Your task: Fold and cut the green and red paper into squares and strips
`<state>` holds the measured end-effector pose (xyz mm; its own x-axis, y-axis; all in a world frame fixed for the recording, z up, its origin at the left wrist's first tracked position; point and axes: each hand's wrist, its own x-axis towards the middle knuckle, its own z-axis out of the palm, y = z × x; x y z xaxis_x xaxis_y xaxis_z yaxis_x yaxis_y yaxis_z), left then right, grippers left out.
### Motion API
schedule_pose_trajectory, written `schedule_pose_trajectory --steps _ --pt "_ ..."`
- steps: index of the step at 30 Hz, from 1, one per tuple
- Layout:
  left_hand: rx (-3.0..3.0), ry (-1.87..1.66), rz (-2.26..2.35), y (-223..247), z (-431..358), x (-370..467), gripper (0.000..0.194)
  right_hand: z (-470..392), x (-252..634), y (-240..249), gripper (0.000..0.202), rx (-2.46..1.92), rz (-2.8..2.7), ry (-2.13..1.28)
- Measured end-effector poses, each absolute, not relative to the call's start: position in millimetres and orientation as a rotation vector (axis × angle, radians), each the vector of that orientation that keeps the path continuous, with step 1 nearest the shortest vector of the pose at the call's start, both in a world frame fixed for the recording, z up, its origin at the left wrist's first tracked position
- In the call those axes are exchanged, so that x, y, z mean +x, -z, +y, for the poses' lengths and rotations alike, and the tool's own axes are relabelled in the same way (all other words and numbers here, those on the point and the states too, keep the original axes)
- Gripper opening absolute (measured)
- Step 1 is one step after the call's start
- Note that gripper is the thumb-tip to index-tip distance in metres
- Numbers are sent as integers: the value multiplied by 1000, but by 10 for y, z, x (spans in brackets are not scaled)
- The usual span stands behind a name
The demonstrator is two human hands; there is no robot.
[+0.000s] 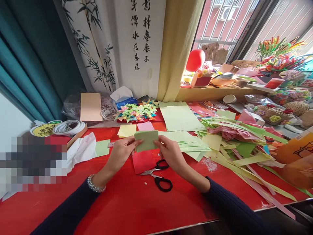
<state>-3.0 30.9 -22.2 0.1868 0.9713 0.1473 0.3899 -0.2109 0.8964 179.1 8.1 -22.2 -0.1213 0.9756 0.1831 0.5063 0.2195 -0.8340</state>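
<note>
Between both hands I hold a small rectangle of green paper [147,140] by its two sides, above the red table. My left hand [124,148] pinches its left edge, and my right hand [170,148] pinches the right edge. Just below lies a red paper square [143,163], partly under the blades of open scissors [163,184] with black handles. A yellow paper square [126,131] and a pink one [145,126] rest behind my hands. Pale green sheets [183,138] are spread beyond my right hand.
Folded paper stars [139,112] are heaped at the back. Paper strips and scraps [234,147] cover the table's right side, near an orange bag [297,148]. At left are white tape rolls [69,127], crumpled white tissue [83,148] and a green paper square [102,148].
</note>
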Motion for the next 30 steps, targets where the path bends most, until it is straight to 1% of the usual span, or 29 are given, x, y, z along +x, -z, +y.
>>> schedule_pose_trajectory --steps 4,7,9,11,15,18,24,30 --pt "1946 -952 1418 305 391 -86 30 199 1747 346 22 -1444 -1807 -688" --pt "1995 -865 1427 409 483 -154 25 285 1736 451 19 -1418 -1808 -723" --pt "1980 -822 1398 468 536 -189 23 323 1733 501 28 -1366 -1765 -797" --pt "1951 -817 1372 508 572 -208 22 343 1730 530 31 -1336 -1749 -846" --pt "1950 -837 1356 531 591 -206 16 348 1719 537 26 -1386 -1813 -785" --pt "2042 -821 1387 523 582 -195 14 346 1716 530 28 -1399 -1873 -712" --pt "2117 -788 1445 512 578 -188 19 359 1711 540 26 -1404 -1885 -691" --pt "2002 -799 1365 518 578 -183 19 367 1705 558 19 -1412 -1851 -698"
